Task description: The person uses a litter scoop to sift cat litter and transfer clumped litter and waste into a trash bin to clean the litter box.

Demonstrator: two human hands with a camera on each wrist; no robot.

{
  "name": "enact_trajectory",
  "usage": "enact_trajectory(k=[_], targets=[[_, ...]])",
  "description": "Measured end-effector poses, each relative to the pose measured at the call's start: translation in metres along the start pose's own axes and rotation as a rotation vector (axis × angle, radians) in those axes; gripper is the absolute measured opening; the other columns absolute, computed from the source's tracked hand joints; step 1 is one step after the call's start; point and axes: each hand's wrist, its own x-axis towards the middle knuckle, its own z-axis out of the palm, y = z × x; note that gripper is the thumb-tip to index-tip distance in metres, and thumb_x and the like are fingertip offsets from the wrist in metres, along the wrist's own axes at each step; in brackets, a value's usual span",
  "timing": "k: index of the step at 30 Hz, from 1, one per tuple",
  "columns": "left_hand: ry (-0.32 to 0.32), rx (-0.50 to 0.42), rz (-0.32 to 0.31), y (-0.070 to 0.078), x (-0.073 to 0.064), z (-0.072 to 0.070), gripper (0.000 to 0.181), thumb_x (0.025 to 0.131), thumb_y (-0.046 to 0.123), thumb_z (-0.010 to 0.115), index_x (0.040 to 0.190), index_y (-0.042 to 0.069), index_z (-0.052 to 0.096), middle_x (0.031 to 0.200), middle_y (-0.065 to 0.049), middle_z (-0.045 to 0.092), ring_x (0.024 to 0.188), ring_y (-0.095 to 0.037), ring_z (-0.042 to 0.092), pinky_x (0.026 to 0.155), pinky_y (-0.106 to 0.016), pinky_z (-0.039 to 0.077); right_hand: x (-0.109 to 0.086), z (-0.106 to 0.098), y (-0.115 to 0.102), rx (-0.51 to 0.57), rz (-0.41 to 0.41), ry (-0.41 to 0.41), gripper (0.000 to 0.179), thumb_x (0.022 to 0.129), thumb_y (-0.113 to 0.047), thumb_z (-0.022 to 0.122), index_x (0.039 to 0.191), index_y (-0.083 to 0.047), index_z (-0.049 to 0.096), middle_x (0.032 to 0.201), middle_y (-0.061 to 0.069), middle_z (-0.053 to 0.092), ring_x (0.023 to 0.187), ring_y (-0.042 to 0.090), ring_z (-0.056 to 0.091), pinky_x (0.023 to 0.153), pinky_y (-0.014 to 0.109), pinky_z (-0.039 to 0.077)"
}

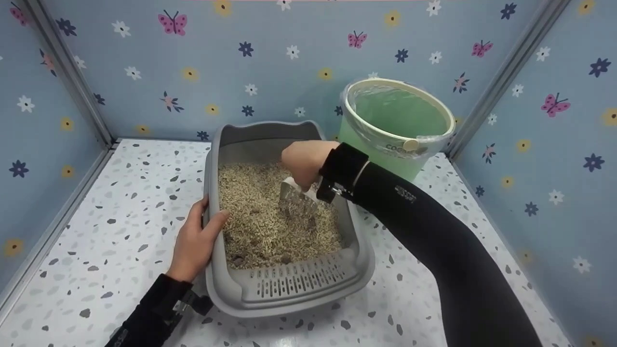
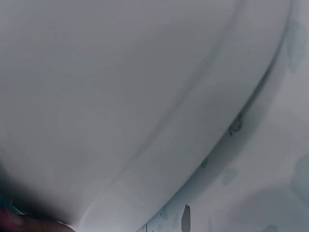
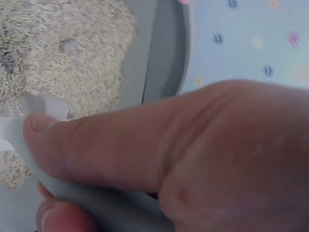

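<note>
A grey litter box (image 1: 289,306) filled with pale grainy litter (image 1: 260,217) stands on the speckled surface. At its left side, my left hand (image 1: 195,241) grips the rim, thumb inside and fingers outside. My right hand (image 1: 308,161) reaches over the box and holds a litter scoop (image 1: 295,200) by its handle; the scoop's head is down at the litter, carrying or touching some of it. In the right wrist view the thumb (image 3: 96,145) lies along the scoop's pale handle (image 3: 111,203). Mostly the box's outer wall (image 2: 120,96) fills the left wrist view.
Behind the box to the right stands a green bin (image 1: 376,156) with a cream rim and a clear liner. Dark clumps (image 1: 238,260) lie in the litter near the slotted front step (image 1: 299,282). Patterned blue panels (image 1: 270,72) enclose the back and both sides.
</note>
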Motion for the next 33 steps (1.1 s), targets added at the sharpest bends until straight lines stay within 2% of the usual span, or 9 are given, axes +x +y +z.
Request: enact_trajectory(k=[3,8,13,18,21,23,28,30,33], targets=[[-0.001,-0.005,0.000,0.000,0.000,0.001,0.088,0.111,0.061,0.060,0.179,0.017,0.024,0.180,-0.016,0.033,0.156,-0.045,0.043,0.126,-0.061,0.039,0.005,-0.001,0.015,0.110,0.073,-0.020,0.049,0.094,-0.009,0.082,0.062,-0.020,0.048,0.059,-0.004,0.043,0.057,0.015,0.036,0.060,0.032,0.032],[0.001,-0.023,-0.018,-0.002,0.000,0.003,0.089,0.110,0.064,0.061,0.178,0.020,0.026,0.177,-0.018,0.039,0.142,-0.044,0.058,0.114,-0.060,0.052,0.015,0.002,0.038,0.274,0.137,-0.044,0.050,0.095,-0.011,0.085,0.058,-0.019,0.052,0.057,-0.003,0.044,0.053,0.015,0.035,0.058,0.034,0.031],[-0.002,-0.016,-0.021,-0.003,-0.001,0.004,0.087,0.110,0.063,0.062,0.178,0.021,0.027,0.177,-0.018,0.039,0.143,-0.044,0.057,0.114,-0.060,0.053,0.018,0.002,0.044,0.266,0.183,-0.081,0.033,0.095,-0.018,0.089,0.065,-0.015,0.075,0.060,-0.003,0.063,0.055,0.013,0.052,0.057,0.030,0.041],[0.008,-0.005,-0.009,-0.001,0.000,0.001,0.088,0.110,0.063,0.061,0.178,0.019,0.026,0.180,-0.015,0.034,0.152,-0.045,0.048,0.122,-0.062,0.045,0.018,-0.001,0.041,0.096,0.214,-0.114,0.042,0.088,-0.006,0.075,0.061,-0.021,0.046,0.063,-0.006,0.033,0.060,0.014,0.029,0.057,0.033,0.030],[0.007,-0.004,-0.005,0.001,0.001,0.000,0.090,0.110,0.064,0.061,0.179,0.020,0.026,0.180,-0.014,0.034,0.153,-0.045,0.048,0.121,-0.063,0.045,0.017,-0.001,0.045,0.083,0.206,-0.115,0.047,0.088,-0.006,0.073,0.063,-0.022,0.037,0.067,-0.004,0.024,0.064,0.016,0.020,0.059,0.035,0.026],[0.006,-0.002,-0.005,0.001,0.001,0.000,0.090,0.110,0.065,0.061,0.179,0.020,0.026,0.180,-0.015,0.034,0.152,-0.045,0.050,0.120,-0.063,0.046,0.017,0.002,0.052,0.161,0.191,-0.105,0.045,0.091,-0.009,0.078,0.058,-0.020,0.049,0.061,-0.005,0.034,0.058,0.013,0.028,0.057,0.033,0.030],[0.005,-0.005,-0.002,-0.001,-0.001,0.000,0.087,0.111,0.060,0.061,0.178,0.018,0.026,0.179,-0.016,0.035,0.148,-0.044,0.053,0.118,-0.061,0.049,0.017,0.017,0.077,0.413,0.139,-0.055,0.043,0.089,-0.012,0.084,0.057,-0.019,0.056,0.056,-0.006,0.046,0.051,0.011,0.040,0.054,0.028,0.037],[0.006,-0.002,0.007,-0.002,-0.001,0.000,0.087,0.111,0.060,0.061,0.178,0.017,0.025,0.179,-0.016,0.035,0.152,-0.043,0.050,0.121,-0.059,0.046,0.015,0.022,0.082,0.482,0.115,-0.032,0.051,0.090,-0.011,0.083,0.057,-0.020,0.046,0.057,-0.005,0.038,0.051,0.012,0.033,0.054,0.029,0.033],[0.015,0.005,0.014,-0.003,-0.001,0.000,0.089,0.111,0.062,0.060,0.178,0.015,0.026,0.180,-0.015,0.034,0.157,-0.042,0.043,0.127,-0.058,0.038,0.016,0.028,0.084,0.585,0.072,-0.015,0.051,0.093,-0.013,0.085,0.058,-0.020,0.048,0.058,-0.005,0.040,0.051,0.012,0.035,0.054,0.029,0.035]])
